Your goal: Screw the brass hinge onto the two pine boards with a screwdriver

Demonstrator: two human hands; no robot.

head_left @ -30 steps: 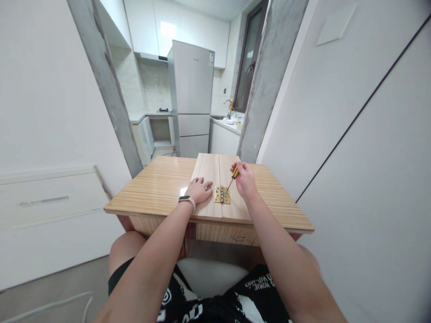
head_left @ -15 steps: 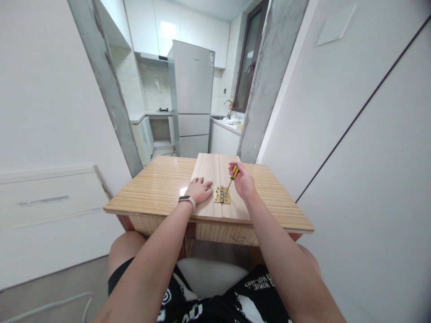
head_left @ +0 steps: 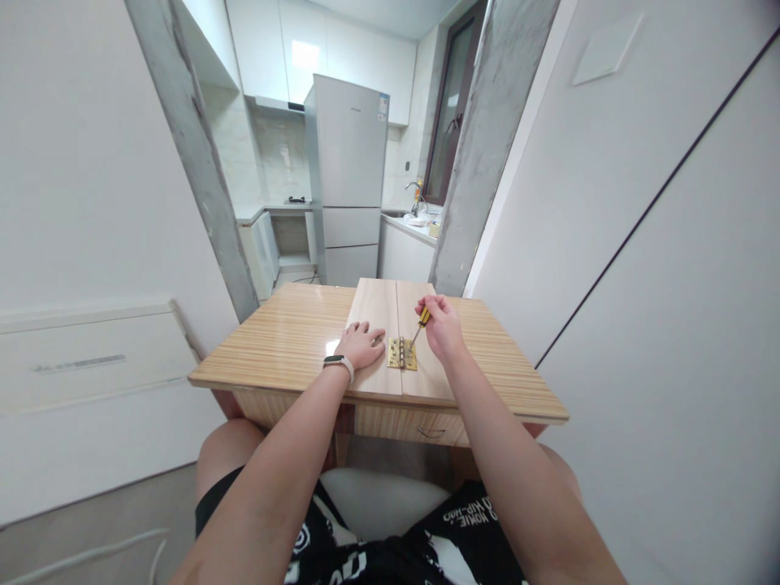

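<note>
A brass-coloured hinge (head_left: 395, 354) lies open across the seam between a left wooden board (head_left: 373, 302) and a right wooden board (head_left: 420, 383). My right hand (head_left: 444, 327) is closed around the yellow and black handle of a screwdriver (head_left: 425, 316). The screwdriver slants down to the left, its tip at the hinge's right leaf; whether it sits in a screw is too small to tell. My left hand (head_left: 361, 345) lies flat on the left board with fingers spread, just left of the hinge. A band with a dark face is on the left wrist.
Both boards rest on a wood-grain table (head_left: 277, 333) with a drawer (head_left: 402, 423) below its front edge. White panels stand close on the left and right. Beyond the table are a grey refrigerator (head_left: 350, 150), kitchen cabinets and a sink counter (head_left: 408, 240).
The fingers of my right hand have shifted around the screwdriver handle, which has turned slightly. My left hand, the hinge and the boards stay where they were.
</note>
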